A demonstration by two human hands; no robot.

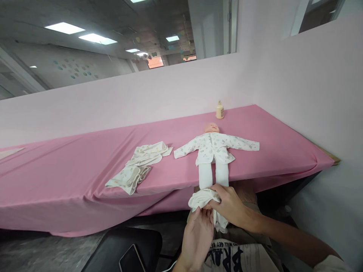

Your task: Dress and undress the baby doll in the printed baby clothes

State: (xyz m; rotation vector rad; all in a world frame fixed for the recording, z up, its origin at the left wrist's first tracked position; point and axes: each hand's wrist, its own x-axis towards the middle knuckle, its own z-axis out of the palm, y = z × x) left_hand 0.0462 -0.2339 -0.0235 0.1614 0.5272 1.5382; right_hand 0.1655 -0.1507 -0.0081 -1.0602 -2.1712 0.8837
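L hand (198, 231) & R hand (230, 204) both grip bunched white cloth (202, 198) at legs of clothed baby doll (210, 145), near desk (70, 170) edge. Doll supine, w/ folded baby clothes (147, 154) to L.

pale bottle (220, 111) standing upright at the rear of a pink tablecloth (76, 170), its front hanging in folds, dark-screened phone (132, 260) lying on a black seat (113, 247), pale wall (136, 100) behind, wide window (93, 62) above, lit ceiling panels (98, 38) seen through it
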